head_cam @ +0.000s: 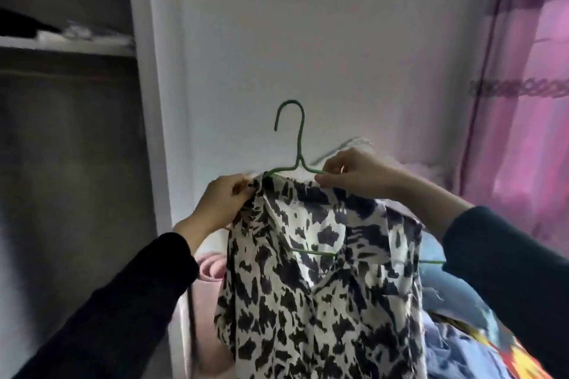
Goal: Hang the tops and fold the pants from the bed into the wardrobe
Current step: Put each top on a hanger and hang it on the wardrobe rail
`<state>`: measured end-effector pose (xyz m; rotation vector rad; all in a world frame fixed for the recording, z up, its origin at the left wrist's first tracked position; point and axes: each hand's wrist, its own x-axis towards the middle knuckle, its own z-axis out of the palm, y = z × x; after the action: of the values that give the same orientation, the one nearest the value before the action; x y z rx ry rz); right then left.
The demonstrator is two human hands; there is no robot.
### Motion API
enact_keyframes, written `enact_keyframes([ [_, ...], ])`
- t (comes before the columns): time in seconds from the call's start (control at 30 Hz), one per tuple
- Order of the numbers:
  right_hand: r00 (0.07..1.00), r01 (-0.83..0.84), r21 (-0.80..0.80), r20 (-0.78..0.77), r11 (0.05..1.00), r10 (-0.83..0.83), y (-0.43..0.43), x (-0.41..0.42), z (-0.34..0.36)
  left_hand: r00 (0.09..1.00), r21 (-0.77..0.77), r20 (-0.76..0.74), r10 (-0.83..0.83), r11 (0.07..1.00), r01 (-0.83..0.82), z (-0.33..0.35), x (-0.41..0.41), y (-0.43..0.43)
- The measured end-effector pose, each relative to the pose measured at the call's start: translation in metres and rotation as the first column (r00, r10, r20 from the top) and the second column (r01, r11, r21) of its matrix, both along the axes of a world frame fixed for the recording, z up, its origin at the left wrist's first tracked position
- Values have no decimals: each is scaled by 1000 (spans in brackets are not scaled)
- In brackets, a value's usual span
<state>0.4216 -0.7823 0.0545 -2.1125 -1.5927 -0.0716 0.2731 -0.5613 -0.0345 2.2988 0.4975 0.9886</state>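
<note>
Fingers point(241, 187) of the left hand point(220, 200) pinch a black-and-white blotched fabric top point(323, 280); the right hand point(354, 174) pinches its collar against a thin green wire hanger point(299, 144), hook clear.

The wardrobe point(70, 163) stands open at the left, and the dark hollow below its shelf point(61, 48) is the widest way in. Folded things point(83, 34) take up the shelf's top. A white post point(147, 101) stands between that hollow and the shirt point(308, 271), which hangs on the hanger point(299, 160) and fills the middle. Above the hook there is open air before the wall point(308, 24). The curtain point(523, 101) closes the right side, and heaped clothes point(462, 341) crowd the lower right.
</note>
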Motion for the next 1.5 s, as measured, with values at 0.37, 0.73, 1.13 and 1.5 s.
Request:
enact_keyframes([
  [0.37,982,-157,40,-99,987,160,314,-134,-35,890,51,-304,341,938,-342,-5,-175,243],
  [0.73,970,-216,14,-107,976,216,602,-236,-37,774,281,-321,545,836,-472,8,-262,468],
  [1.13,949,-293,86,-98,952,301,904,-291,2,611,379,-258,749,660,-649,52,-316,761],
  [1.5,928,-189,338,-244,922,280,1115,-341,47,603,377,-77,794,583,-719,141,-370,983],
])
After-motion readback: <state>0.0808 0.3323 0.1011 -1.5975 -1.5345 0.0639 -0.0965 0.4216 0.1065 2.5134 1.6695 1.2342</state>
